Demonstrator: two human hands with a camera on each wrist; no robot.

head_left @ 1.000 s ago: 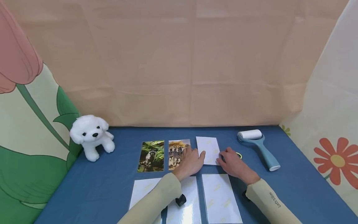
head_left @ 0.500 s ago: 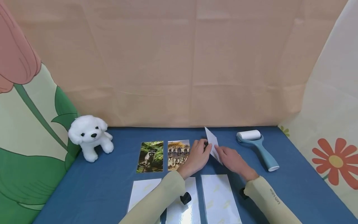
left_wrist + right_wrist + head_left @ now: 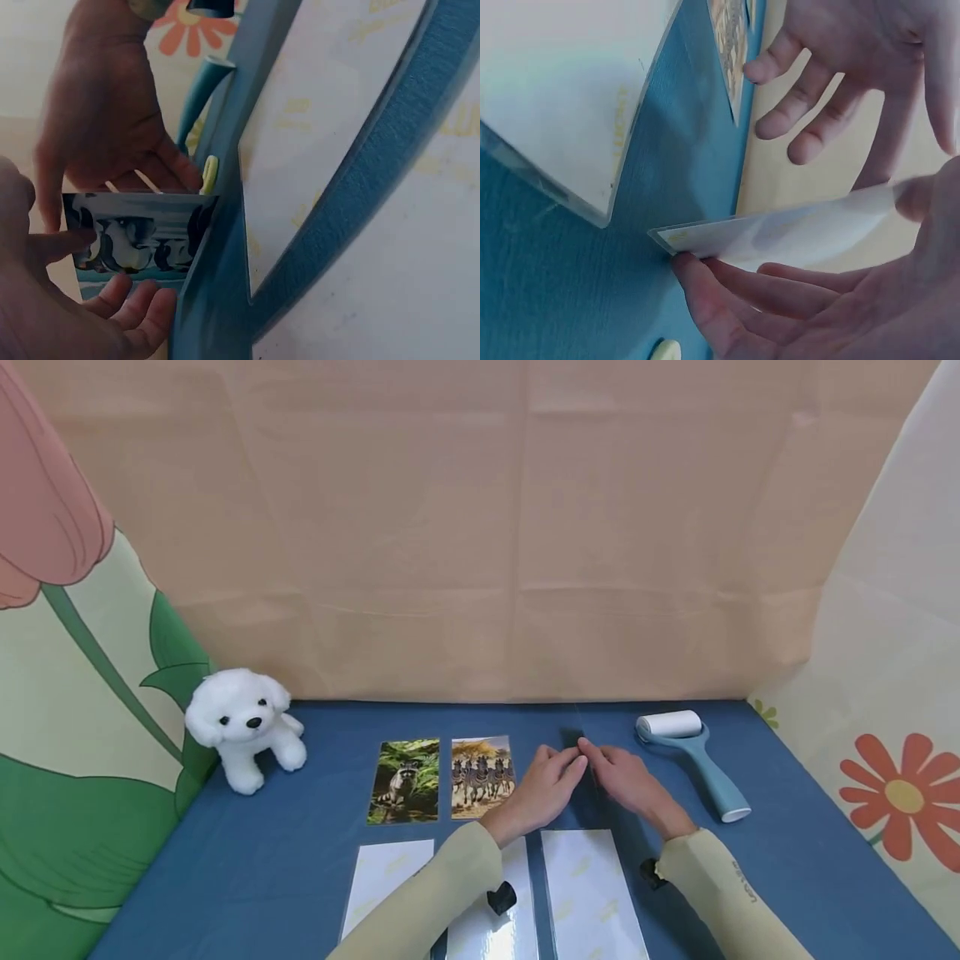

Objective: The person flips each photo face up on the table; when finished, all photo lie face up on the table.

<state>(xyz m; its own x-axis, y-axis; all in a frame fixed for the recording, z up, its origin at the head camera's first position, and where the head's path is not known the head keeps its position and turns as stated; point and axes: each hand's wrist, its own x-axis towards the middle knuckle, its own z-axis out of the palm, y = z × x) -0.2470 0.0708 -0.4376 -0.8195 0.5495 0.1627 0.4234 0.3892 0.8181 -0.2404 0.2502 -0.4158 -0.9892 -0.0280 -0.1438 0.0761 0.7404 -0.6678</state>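
Note:
A small photo card with penguins [image 3: 142, 232] stands on edge between my hands. The right wrist view shows its white back [image 3: 795, 229]; from the head it is almost edge-on. My right hand [image 3: 630, 783] holds the card, its fingers along the back and lower edge, its thumb by the upper end. My left hand [image 3: 542, 789] faces the picture side, one finger touching the card and the others held away, loosely bent. Left of it lie a zebra photo [image 3: 482, 775] and a raccoon photo [image 3: 403, 781].
White sheets in clear sleeves lie along the front, including the right sheet [image 3: 592, 893]. A blue-handled lint roller [image 3: 701, 756] lies at the right. A yellow-green loop [image 3: 211, 174] shows behind the card. A white plush dog [image 3: 243, 722] sits at the left.
The card lay flat, white side up, beneath my hands. It was lifted and tilted up, and now stands edge-on between them. My left hand has moved right, off the zebra photo.

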